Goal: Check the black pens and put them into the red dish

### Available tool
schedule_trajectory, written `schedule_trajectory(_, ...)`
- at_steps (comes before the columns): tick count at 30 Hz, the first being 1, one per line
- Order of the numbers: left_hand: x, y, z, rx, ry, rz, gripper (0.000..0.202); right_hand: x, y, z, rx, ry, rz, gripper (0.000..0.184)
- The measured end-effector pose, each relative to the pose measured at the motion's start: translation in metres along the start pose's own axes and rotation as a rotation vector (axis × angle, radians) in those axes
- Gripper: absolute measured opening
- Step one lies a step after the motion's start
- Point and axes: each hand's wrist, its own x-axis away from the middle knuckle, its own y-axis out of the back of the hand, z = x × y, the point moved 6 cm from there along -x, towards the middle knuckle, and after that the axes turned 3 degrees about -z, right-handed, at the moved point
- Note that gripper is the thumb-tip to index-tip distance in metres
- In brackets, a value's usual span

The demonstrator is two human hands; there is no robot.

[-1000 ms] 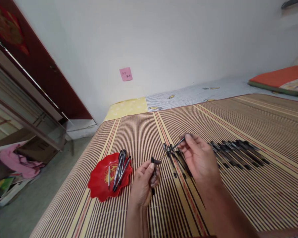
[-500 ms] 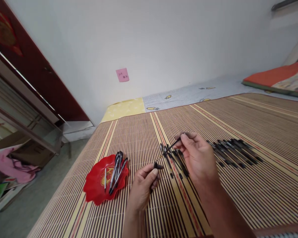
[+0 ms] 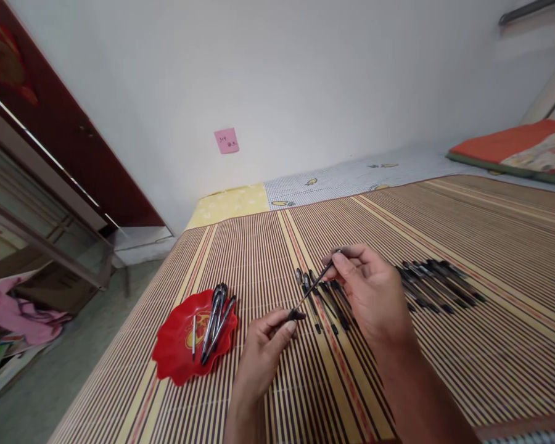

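- a thin rod (image 3: 315, 287) is pinched at its upper end by the closed grip of the right hand (image 3: 374, 296)
- its lower tip is held at a small dark cap (image 3: 296, 315), which is pinched in the left hand (image 3: 263, 351), above the striped mat (image 3: 490, 357)
- a few pens (image 3: 215, 320) are laid in the red dish (image 3: 166, 361)
- many more pens are left in the rows (image 3: 439, 285) on the mat, so most seems undone

Pens lie on either side of your hands on the mat (image 3: 444, 234).
A pen (image 3: 312, 290) runs from your right hand (image 3: 374, 296) down to the cap (image 3: 296, 315) at your left hand (image 3: 263, 351). Left of your left hand sits a dish (image 3: 171, 364) with loose pens (image 3: 215, 320) in it. A pen cluster (image 3: 326, 302) lies just behind your hands, and a pen row (image 3: 439, 283) lies to the right.
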Motion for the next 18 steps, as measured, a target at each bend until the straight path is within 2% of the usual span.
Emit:
schedule_trajectory(6,0.005,-0.003,-0.012,-0.075,-0.077,0.013,0.020,-0.004,0.005,-0.002,-0.032,-0.026,-0.009,0.014)
schedule_trajectory(10,0.004,-0.002,-0.011,-0.042,-0.061,0.005,0.020,0.001,-0.001,0.010,0.018,0.031,0.022,0.012)
schedule_trajectory(14,0.005,0.001,0.000,-0.023,0.012,0.031,0.024,0.010,-0.017,0.018,0.071,0.008,0.163,0.013)
schedule_trajectory(18,0.006,0.001,0.007,0.070,0.064,0.072,0.027,0.018,-0.033,0.001,0.034,-0.148,0.393,0.010)
